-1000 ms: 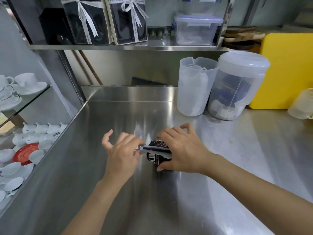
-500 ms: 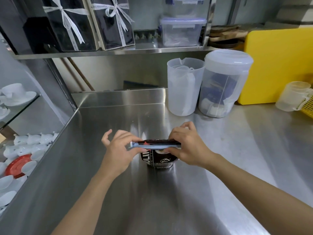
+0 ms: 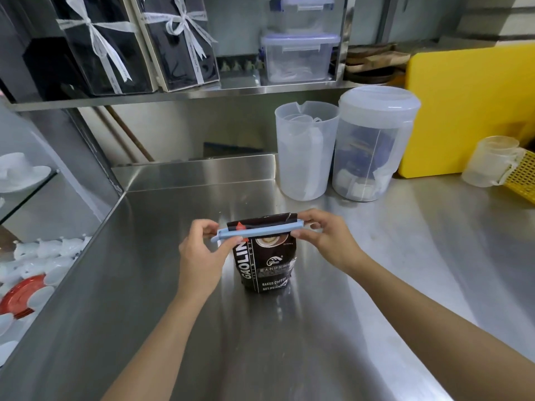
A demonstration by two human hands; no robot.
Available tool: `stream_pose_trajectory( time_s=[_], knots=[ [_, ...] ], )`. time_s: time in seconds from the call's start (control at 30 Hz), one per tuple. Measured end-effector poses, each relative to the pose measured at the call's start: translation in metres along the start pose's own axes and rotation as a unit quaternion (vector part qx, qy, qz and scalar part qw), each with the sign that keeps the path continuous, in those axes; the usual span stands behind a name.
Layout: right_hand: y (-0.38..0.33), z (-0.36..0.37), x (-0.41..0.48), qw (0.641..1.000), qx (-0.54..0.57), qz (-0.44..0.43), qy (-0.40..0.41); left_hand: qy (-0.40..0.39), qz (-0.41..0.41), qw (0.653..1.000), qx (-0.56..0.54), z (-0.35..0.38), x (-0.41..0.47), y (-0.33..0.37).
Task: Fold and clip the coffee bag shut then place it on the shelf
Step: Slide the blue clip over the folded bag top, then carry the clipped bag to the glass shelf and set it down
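A dark coffee bag (image 3: 265,266) with white lettering stands upright on the steel counter (image 3: 376,285). A long pale-blue clip (image 3: 257,232) lies across its folded top. My left hand (image 3: 202,256) pinches the clip's left end. My right hand (image 3: 327,240) pinches its right end beside the bag's top corner. The steel shelf (image 3: 173,95) runs along the wall above the counter.
Two translucent plastic jugs (image 3: 305,151) (image 3: 373,146) stand behind the bag. A yellow board (image 3: 469,111) leans at the right with a small cup (image 3: 492,162) and yellow basket (image 3: 524,180). Ribboned dark boxes (image 3: 179,41) and clear containers (image 3: 298,57) fill the shelf. White cups (image 3: 52,250) sit at left.
The bag has gone from lying under my hands to standing upright. The clip now sits level across its top, with one hand at each end.
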State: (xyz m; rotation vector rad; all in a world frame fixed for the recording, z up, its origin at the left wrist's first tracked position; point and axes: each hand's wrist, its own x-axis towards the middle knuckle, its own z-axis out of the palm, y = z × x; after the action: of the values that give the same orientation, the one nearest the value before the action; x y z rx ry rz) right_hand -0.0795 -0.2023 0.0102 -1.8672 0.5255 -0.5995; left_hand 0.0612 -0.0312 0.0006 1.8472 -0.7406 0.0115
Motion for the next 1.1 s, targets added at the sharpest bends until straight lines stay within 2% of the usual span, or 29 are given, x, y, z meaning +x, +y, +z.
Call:
stream_pose_trajectory(
  time_s=[0.1,0.23,0.33,0.4,0.53,0.67,0.77,1.1],
  knots=[
    [0.004,0.010,0.007,0.996,0.087,0.024,-0.002,0.017,-0.042,0.997,-0.067,0.010,0.001,-0.002],
    [0.020,0.021,0.009,0.989,0.138,0.052,-0.011,0.001,-0.093,0.990,-0.111,0.020,0.003,-0.008],
    [0.036,0.029,0.007,0.989,0.119,0.081,0.000,-0.055,-0.092,0.989,-0.104,0.026,0.000,-0.016],
    [0.047,0.033,0.005,0.990,0.097,0.099,-0.020,-0.102,-0.092,0.984,-0.115,0.028,-0.005,-0.021],
    [0.061,0.033,0.003,0.983,0.128,0.121,-0.056,-0.146,-0.123,0.971,-0.145,0.031,-0.012,-0.033],
    [0.071,0.045,-0.005,0.988,0.088,0.090,-0.095,-0.164,-0.133,0.967,-0.139,0.042,-0.019,-0.046],
    [0.081,0.062,-0.009,0.996,0.032,0.050,-0.071,-0.148,-0.126,0.974,-0.115,0.051,-0.021,-0.055],
    [0.079,0.064,-0.003,0.999,0.000,0.016,-0.048,-0.132,-0.103,0.981,-0.097,0.055,-0.020,-0.049]
  ],
)
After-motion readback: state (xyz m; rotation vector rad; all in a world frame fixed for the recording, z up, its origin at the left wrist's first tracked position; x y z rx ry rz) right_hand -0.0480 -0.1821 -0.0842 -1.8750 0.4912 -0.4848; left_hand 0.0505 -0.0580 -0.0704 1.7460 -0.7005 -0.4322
